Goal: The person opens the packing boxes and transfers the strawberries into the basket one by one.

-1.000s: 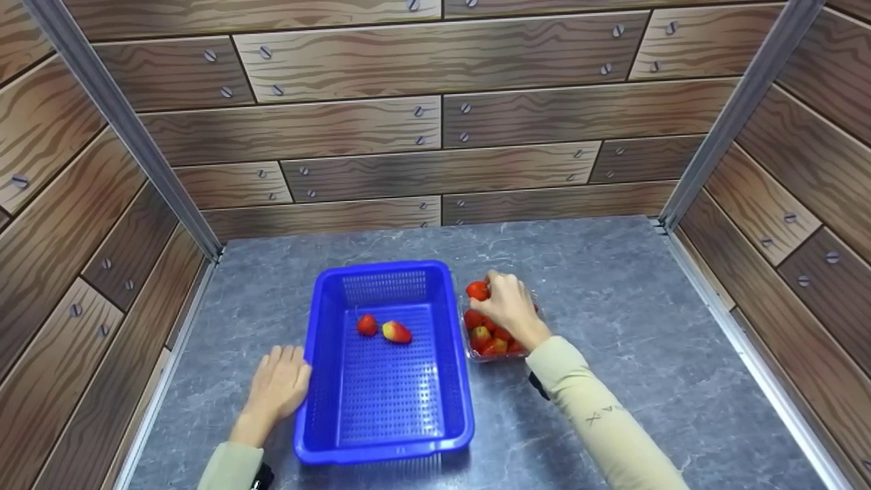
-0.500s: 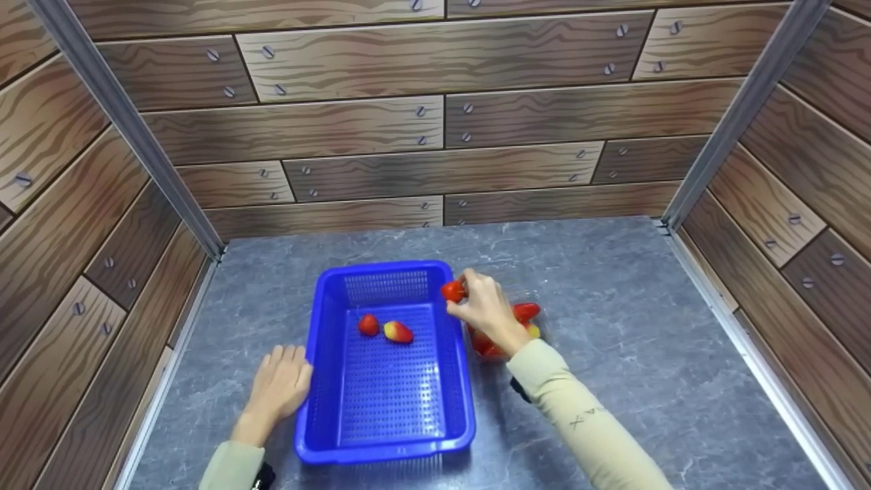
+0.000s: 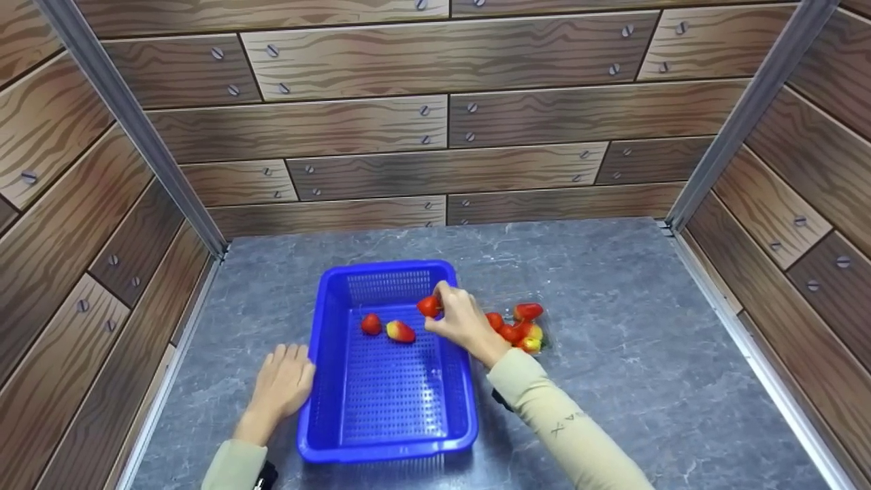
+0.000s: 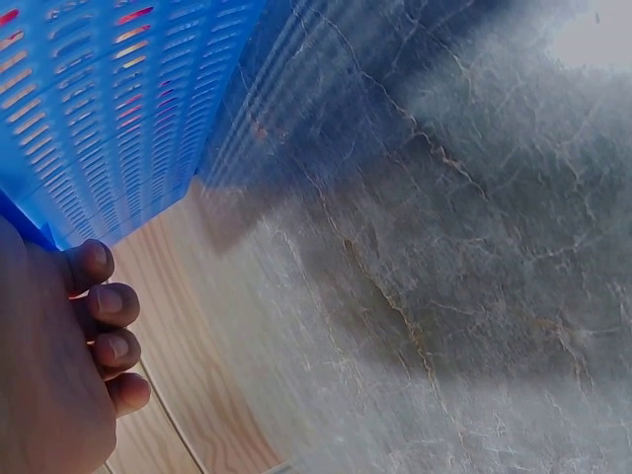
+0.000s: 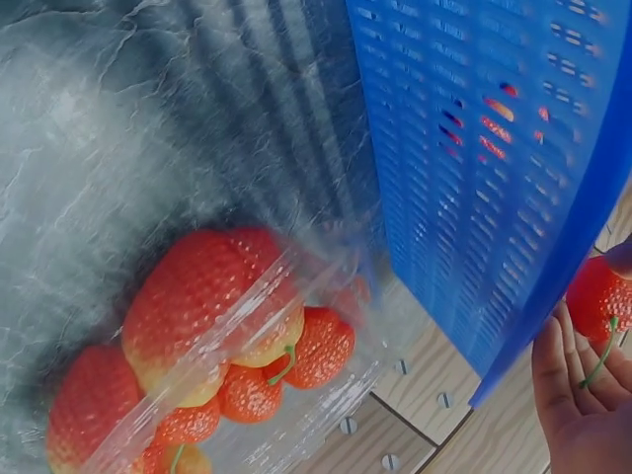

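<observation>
A blue plastic basket point(image 3: 391, 391) with slotted walls stands on the grey tabletop. The left hand point(image 3: 282, 381) holds its left rim; in the left wrist view the fingers point(image 4: 117, 304) are curled just under the lip, and the thumb is hidden. Over the basket's right side, the right hand point(image 3: 463, 320) pinches a small red strawberry point(image 3: 429, 306), whose green stem shows in the right wrist view. On the basket floor lie a red strawberry point(image 3: 371, 324) and a longer red-and-yellow strawberry point(image 3: 401, 331).
Right of the basket, partly behind the right wrist, several strawberries point(image 3: 528, 312) sit in a clear plastic punnet point(image 5: 188, 380). Wood-patterned walls point(image 3: 435, 122) enclose the table on the back and both sides.
The right hand has carried the small strawberry left from above the punnet, across the rim, to over the basket. The left hand has stayed at the left rim.
</observation>
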A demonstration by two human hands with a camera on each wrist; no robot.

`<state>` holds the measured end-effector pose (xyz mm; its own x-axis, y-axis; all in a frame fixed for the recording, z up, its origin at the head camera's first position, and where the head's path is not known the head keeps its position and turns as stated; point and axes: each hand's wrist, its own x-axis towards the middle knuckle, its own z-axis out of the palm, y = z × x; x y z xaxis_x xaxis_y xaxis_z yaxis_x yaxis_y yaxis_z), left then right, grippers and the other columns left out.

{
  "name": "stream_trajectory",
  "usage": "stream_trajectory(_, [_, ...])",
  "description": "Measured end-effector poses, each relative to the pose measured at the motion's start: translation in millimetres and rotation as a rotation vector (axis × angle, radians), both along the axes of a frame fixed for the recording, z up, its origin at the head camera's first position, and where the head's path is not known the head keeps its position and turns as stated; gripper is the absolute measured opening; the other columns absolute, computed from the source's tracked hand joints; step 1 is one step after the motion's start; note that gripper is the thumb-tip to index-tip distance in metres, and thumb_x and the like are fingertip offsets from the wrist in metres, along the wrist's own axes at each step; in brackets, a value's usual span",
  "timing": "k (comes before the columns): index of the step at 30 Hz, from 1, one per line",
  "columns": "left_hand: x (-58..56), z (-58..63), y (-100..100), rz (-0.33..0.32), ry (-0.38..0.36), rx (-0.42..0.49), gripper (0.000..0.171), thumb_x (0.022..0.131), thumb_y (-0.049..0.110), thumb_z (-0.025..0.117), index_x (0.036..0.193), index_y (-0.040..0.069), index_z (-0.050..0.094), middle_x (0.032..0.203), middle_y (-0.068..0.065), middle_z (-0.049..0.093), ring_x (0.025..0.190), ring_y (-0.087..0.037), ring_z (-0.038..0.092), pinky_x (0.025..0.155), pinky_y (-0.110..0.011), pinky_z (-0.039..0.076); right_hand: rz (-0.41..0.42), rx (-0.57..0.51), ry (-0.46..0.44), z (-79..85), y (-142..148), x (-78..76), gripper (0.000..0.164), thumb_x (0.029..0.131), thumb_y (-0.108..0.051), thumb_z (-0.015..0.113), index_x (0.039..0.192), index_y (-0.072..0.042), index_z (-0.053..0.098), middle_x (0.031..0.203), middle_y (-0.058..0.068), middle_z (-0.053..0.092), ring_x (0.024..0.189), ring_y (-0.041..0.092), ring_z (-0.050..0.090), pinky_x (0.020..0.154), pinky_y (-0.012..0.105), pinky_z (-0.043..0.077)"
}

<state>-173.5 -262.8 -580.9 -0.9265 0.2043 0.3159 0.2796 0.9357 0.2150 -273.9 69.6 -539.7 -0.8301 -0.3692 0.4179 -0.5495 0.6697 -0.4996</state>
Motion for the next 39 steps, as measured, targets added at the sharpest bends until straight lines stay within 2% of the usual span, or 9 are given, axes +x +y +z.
stream_trajectory(8, [-0.2, -0.3, -0.6, 0.006, 0.002, 0.003, 0.018, 0.094, 0.010, 0.042, 0.091, -0.001, 0.056, 0.087, -0.018, 0.055, 0.086, -0.039, 0.049, 0.076, -0.051, 0.040, 0.027, 0.149, 0.003, -4.6, -13.9, -2.9, 0.038, 0.070, -0.014, 0.077, 0.096, -0.004, 0.050, 0.074, 0.007, 0.059, 0.064, 0.027, 0.062, 0.054, 0.039, 0.052])
stream_trajectory(17, [0.0, -0.8, -0.7, 0.001, 0.005, 0.002, 0.017, 0.094, 0.010, 0.042, 0.092, -0.001, 0.056, 0.088, -0.017, 0.056, 0.087, -0.039, 0.050, 0.077, -0.051, 0.041, 0.010, 0.282, -0.100, -20.5, -29.5, -3.9, 0.043, 0.071, -0.013, 0.080, 0.103, -0.002, 0.055, 0.080, 0.016, 0.065, 0.072, 0.036, 0.067, 0.059, 0.046, 0.054])
stream_trajectory(22, [-2.0, 1.6, -0.8, -0.002, 0.028, -0.007, 0.016, 0.094, 0.010, 0.043, 0.090, 0.000, 0.056, 0.086, -0.017, 0.056, 0.084, -0.038, 0.050, 0.074, -0.050, 0.041, -0.012, 0.332, -0.090, -21.1, -35.7, -4.2, 0.044, 0.069, -0.009, 0.080, 0.105, 0.001, 0.056, 0.083, 0.018, 0.066, 0.074, 0.038, 0.067, 0.064, 0.048, 0.054])
stream_trajectory(27, [-2.9, -3.8, -1.4, -0.014, 0.045, -0.001, 0.017, 0.094, 0.010, 0.042, 0.090, 0.000, 0.055, 0.085, -0.016, 0.054, 0.082, -0.038, 0.049, 0.073, -0.049, 0.041, -0.077, 0.450, -0.048, -23.1, -42.3, -0.8, 0.051, 0.066, -0.011, 0.084, 0.109, 0.005, 0.061, 0.086, 0.019, 0.068, 0.076, 0.037, 0.068, 0.064, 0.047, 0.055])
stream_trajectory(29, [-2.5, -4.5, -1.8, -0.015, 0.044, 0.003, 0.017, 0.094, 0.010, 0.042, 0.091, 0.000, 0.056, 0.085, -0.016, 0.054, 0.082, -0.038, 0.048, 0.074, -0.050, 0.040, -0.096, 0.497, -0.029, -24.6, -45.0, -0.1, 0.047, 0.064, -0.013, 0.085, 0.103, 0.004, 0.064, 0.084, 0.018, 0.068, 0.075, 0.036, 0.068, 0.063, 0.046, 0.055])
stream_trajectory(34, [-0.3, -3.5, -0.8, -0.008, 0.017, 0.007, 0.017, 0.094, 0.011, 0.042, 0.090, 0.001, 0.055, 0.085, -0.016, 0.053, 0.084, -0.037, 0.048, 0.075, -0.049, 0.040, -0.102, 0.565, -0.003, -28.9, -47.1, 0.8, 0.027, 0.066, -0.010, 0.082, 0.084, -0.004, 0.064, 0.078, 0.014, 0.066, 0.071, 0.033, 0.067, 0.059, 0.045, 0.054])
stream_trajectory(39, [-0.4, -1.9, 0.0, -0.014, 0.037, 0.008, 0.015, 0.094, 0.009, 0.042, 0.086, 0.003, 0.053, 0.082, -0.014, 0.052, 0.081, -0.036, 0.048, 0.072, -0.047, 0.039, -0.085, 0.587, 0.030, -31.5, -47.5, -1.4, 0.018, 0.069, -0.006, 0.077, 0.081, -0.006, 0.063, 0.078, 0.013, 0.065, 0.072, 0.033, 0.067, 0.059, 0.045, 0.054])
